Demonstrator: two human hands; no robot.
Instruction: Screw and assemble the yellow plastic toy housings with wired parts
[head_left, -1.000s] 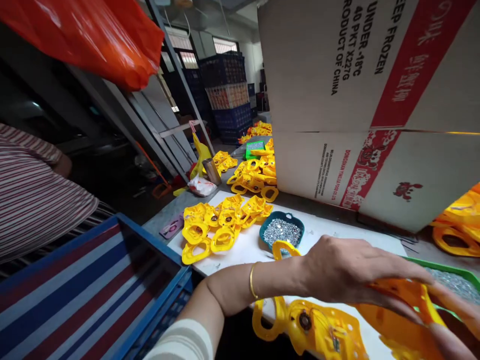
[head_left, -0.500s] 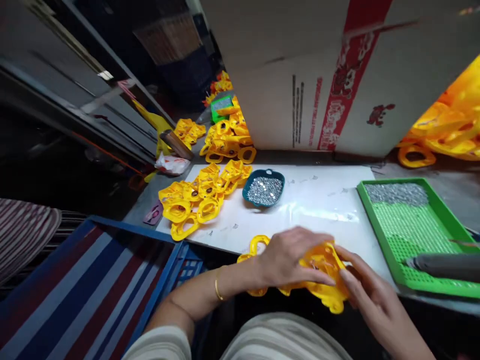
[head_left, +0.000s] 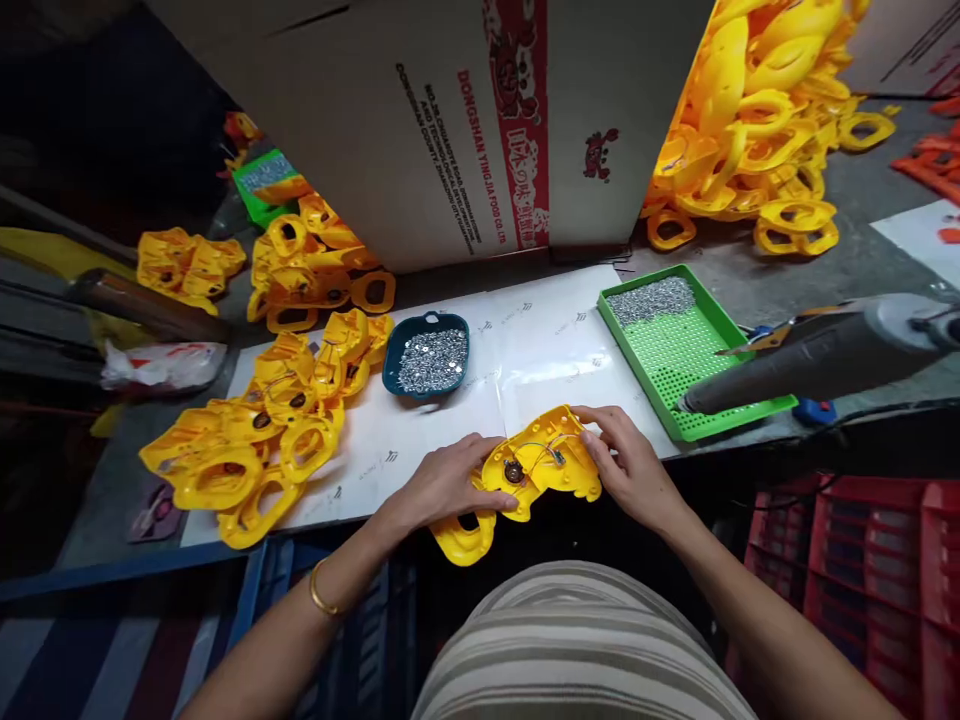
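Between both hands, at the table's front edge, is a yellow plastic shell [head_left: 541,456] with its hollow inside facing up. Thin wires and a round dark part, perhaps a small speaker [head_left: 514,471], show inside it. My left hand [head_left: 459,482] grips the shell's left side, thumb over the rim, above a yellow loop-shaped end [head_left: 466,540]. My right hand [head_left: 624,465] is closed on the right edge, fingers bent over the top corner. Just behind lies a dark teal tray [head_left: 386,365] holding small shiny metal pieces, too small to name surely.
More yellow shells [head_left: 289,400] are heaped at left. A green perforated tray [head_left: 675,380] with metal pieces stands at right, a grey power screwdriver [head_left: 802,365] over it. Behind stands a large carton [head_left: 450,130], with a pile of yellow parts [head_left: 750,130] to its right. Red crates [head_left: 862,560] are low right.
My view has swung to the right. The yellow shell has turned so its wired inside faces up, and my left hand has moved from across it to its left side.
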